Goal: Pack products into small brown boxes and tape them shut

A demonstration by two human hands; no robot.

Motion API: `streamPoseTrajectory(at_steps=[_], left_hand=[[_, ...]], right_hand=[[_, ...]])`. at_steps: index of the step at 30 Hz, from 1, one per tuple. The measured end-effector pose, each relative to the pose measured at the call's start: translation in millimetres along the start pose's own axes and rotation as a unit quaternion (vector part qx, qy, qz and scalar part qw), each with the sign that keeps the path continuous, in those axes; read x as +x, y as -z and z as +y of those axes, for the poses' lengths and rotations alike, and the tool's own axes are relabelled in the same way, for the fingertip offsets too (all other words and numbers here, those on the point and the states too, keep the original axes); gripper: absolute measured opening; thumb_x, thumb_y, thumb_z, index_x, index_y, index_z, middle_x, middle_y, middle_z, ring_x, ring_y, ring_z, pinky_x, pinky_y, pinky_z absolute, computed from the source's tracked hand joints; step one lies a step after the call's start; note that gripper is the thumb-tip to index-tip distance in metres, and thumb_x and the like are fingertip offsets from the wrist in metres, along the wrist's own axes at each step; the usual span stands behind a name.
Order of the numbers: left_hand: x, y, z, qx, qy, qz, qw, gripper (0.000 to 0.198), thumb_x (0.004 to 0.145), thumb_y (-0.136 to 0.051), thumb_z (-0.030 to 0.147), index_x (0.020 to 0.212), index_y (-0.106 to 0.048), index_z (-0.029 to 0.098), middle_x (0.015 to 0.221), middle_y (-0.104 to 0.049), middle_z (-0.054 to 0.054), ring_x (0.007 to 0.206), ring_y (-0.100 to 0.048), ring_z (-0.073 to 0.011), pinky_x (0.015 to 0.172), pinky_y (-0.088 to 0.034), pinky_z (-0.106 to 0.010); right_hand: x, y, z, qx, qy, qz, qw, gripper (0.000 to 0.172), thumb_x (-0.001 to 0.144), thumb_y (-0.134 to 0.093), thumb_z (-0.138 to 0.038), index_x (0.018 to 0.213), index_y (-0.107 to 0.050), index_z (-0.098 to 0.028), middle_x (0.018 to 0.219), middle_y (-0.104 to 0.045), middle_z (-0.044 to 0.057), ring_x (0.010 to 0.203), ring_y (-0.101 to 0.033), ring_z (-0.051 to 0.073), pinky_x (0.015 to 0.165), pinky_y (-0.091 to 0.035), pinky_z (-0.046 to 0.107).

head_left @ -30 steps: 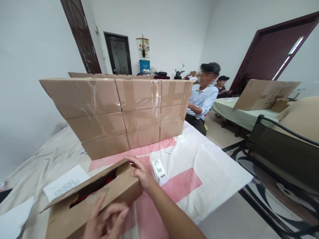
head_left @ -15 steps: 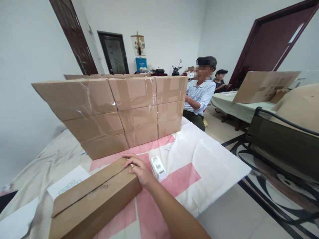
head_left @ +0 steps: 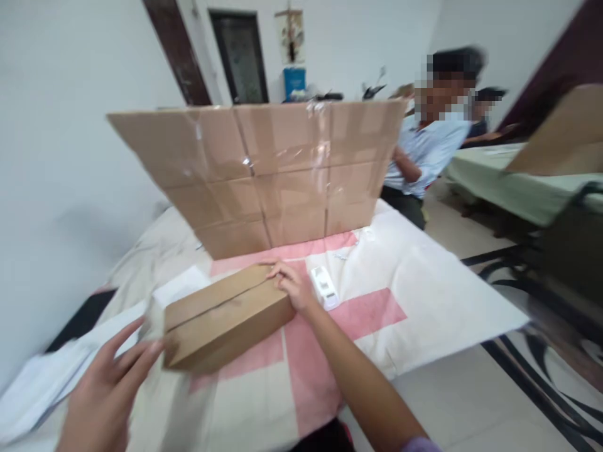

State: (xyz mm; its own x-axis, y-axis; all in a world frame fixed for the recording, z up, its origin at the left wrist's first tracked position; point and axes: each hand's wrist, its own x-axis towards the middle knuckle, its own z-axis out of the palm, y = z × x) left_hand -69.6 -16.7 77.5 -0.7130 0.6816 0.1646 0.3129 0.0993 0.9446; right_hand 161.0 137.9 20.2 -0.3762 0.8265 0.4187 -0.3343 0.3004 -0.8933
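A long brown cardboard box point(head_left: 226, 320) lies on the cloth-covered table, a dark seam running along its top between the two flaps. My right hand point(head_left: 291, 284) grips the box's far right end, fingers bent over the top edge. Close to the near left end of the box is my left hand point(head_left: 110, 383), blurred, its fingers apart. Whether its fingertips touch the box I cannot tell. Just right of my right hand sits a white tape dispenser point(head_left: 324, 287).
Behind the box stands a wall of taped cardboard boxes point(head_left: 292, 169). White papers point(head_left: 47, 383) and a black object point(head_left: 82, 317) lie at the left. A person in a light blue shirt point(head_left: 431, 147) sits beyond the stack; another table point(head_left: 499, 182) stands at the right.
My left hand has come into view at the lower left, near the box. The view has shifted, so everything appears further right and higher. My right hand stays at the box's end.
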Motion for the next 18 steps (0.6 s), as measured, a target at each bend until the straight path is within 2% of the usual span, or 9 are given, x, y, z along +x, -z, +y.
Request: streamPoseTrajectory(at_steps=[1,3,6,9,11,14,16,18], left_hand=[[3,3.4,-1,-0.017,0.033,-0.026,0.999,0.064,0.056,-0.084,0.07,0.11,-0.072,0.038,0.073,-0.075,0.007,0.074,-0.065,-0.017,0.058,-0.047,-0.025],[8,7.6,-1,-0.056,0.05,-0.045,0.996,0.071,0.057,-0.088,0.06,0.119,-0.069,0.03,0.074,-0.074,0.004,0.074,-0.063,-0.0151,0.058,-0.043,-0.023],[16,7.5,2,-0.078,0.052,-0.085,0.992,0.088,0.054,-0.092,0.05,0.131,-0.06,0.021,0.077,-0.073,0.0,0.081,-0.067,-0.0188,0.07,-0.05,-0.029],[21,4.9,2,-0.053,0.045,-0.125,0.99,0.093,0.057,-0.09,0.048,0.137,-0.054,0.019,0.079,-0.072,0.0,0.085,-0.068,-0.0207,0.081,-0.051,-0.034],[24,4.2,0,-0.005,0.017,-0.146,0.989,0.088,0.065,-0.086,0.048,0.141,-0.05,0.021,0.083,-0.073,-0.001,0.089,-0.067,-0.0213,0.085,-0.049,-0.036],[25,5.8,-4,0.108,-0.068,-0.157,0.979,0.079,0.079,-0.076,0.045,0.148,-0.044,0.028,0.094,-0.074,-0.004,0.095,-0.063,-0.0231,0.087,-0.046,-0.039],[25,8.4,-5,0.179,-0.116,-0.145,0.966,0.076,0.082,-0.072,0.045,0.151,-0.041,0.032,0.114,-0.072,-0.006,0.099,-0.06,-0.0248,0.087,-0.045,-0.041],[26,10.8,-5,0.222,-0.14,-0.137,0.955,0.075,0.083,-0.071,0.046,0.151,-0.041,0.034,0.137,-0.062,-0.009,0.106,-0.057,-0.0274,0.089,-0.045,-0.043]], right_hand=[[0,0,1,-0.002,0.0,0.001,1.0,0.015,0.071,-0.052,-0.02,0.083,-0.061,-0.022,0.132,-0.066,0.006,0.126,-0.055,0.028,0.111,-0.034,0.045],[2,-1,3,-0.004,0.001,0.012,1.0,0.014,0.077,-0.05,-0.022,0.085,-0.061,-0.023,0.134,-0.065,0.004,0.129,-0.053,0.028,0.113,-0.032,0.047],[5,-1,7,0.005,0.007,0.006,1.0,0.014,0.08,-0.05,-0.022,0.087,-0.062,-0.024,0.136,-0.064,0.003,0.132,-0.052,0.029,0.115,-0.029,0.049],[5,-2,7,0.016,0.009,0.004,1.0,0.014,0.081,-0.049,-0.021,0.087,-0.062,-0.024,0.137,-0.063,0.004,0.133,-0.051,0.029,0.115,-0.029,0.049],[4,-2,7,0.016,0.011,0.002,1.0,0.014,0.081,-0.05,-0.021,0.087,-0.062,-0.023,0.137,-0.063,0.004,0.133,-0.051,0.029,0.115,-0.029,0.049],[5,-2,7,0.011,0.016,0.004,1.0,0.013,0.082,-0.051,-0.021,0.086,-0.063,-0.023,0.136,-0.063,0.004,0.134,-0.051,0.029,0.115,-0.029,0.05],[5,-2,7,0.009,0.017,0.006,1.0,0.013,0.081,-0.052,-0.022,0.086,-0.064,-0.023,0.135,-0.064,0.004,0.133,-0.051,0.03,0.115,-0.03,0.052],[5,-2,8,0.007,0.016,0.009,1.0,0.014,0.08,-0.052,-0.022,0.086,-0.064,-0.024,0.135,-0.065,0.003,0.133,-0.051,0.03,0.115,-0.03,0.052]])
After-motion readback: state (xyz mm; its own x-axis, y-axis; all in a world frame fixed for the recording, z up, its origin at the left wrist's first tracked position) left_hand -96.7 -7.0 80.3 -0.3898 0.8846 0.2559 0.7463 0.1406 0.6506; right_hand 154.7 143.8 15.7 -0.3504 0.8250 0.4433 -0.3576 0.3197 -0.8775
